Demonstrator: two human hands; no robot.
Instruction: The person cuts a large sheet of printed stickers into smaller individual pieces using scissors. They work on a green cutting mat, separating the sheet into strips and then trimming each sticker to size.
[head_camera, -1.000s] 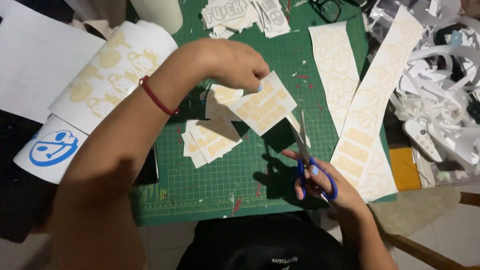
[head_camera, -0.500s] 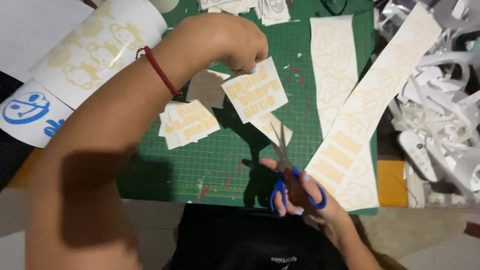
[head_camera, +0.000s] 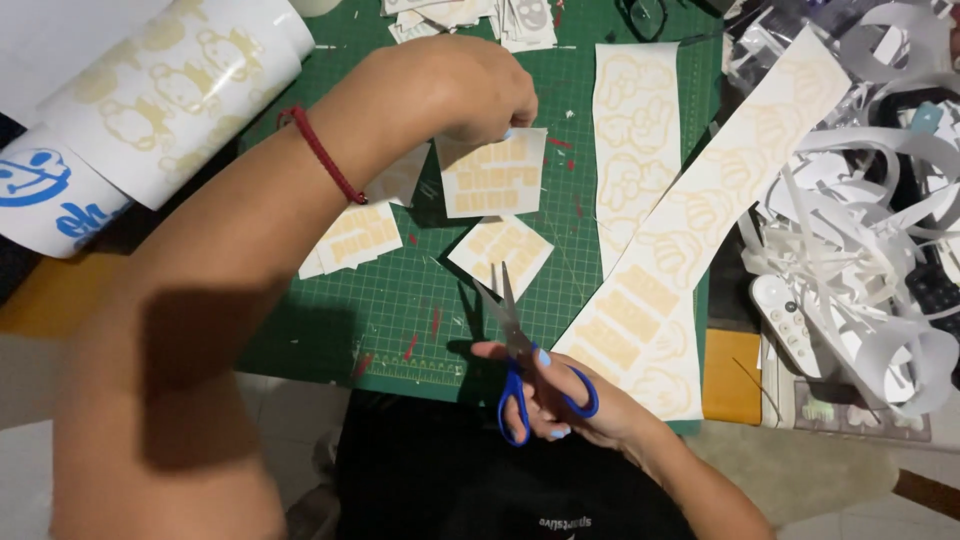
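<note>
I see the dark green gridded cutting mat (head_camera: 400, 320) filling the middle of the frame on the counter, and at the upper left a big roll of white glossy sticker sheet printed with pale yellow cartoon figures (head_camera: 170, 90). At the right edge lies a heap of curled white backing-paper offcuts (head_camera: 860, 230), and beside it two long white strips printed with pale yellow hand-shaped stickers (head_camera: 640, 140) run down the mat. My left hand (head_camera: 470, 90), at top centre, is pinched shut on a small white rectangular sticker piece with pale yellow lettering (head_camera: 495, 172), holding it by its upper edge just above the mat. Since a second ago this piece has swung from beside the blades up toward the top of the frame, and a second small white cut-off piece with yellow print (head_camera: 500, 250) now lies loose on the mat below it, so I judge that a cut has just gone through and the two parts are separated. My right hand (head_camera: 560, 400), lower centre, is closed through the loops of the blue-handled scissors (head_camera: 515, 345), whose blades point up and stand slightly parted, clear of any paper. A small stack of similar cut white stickers (head_camera: 350, 240) sits left of centre, partly under my forearm.
</note>
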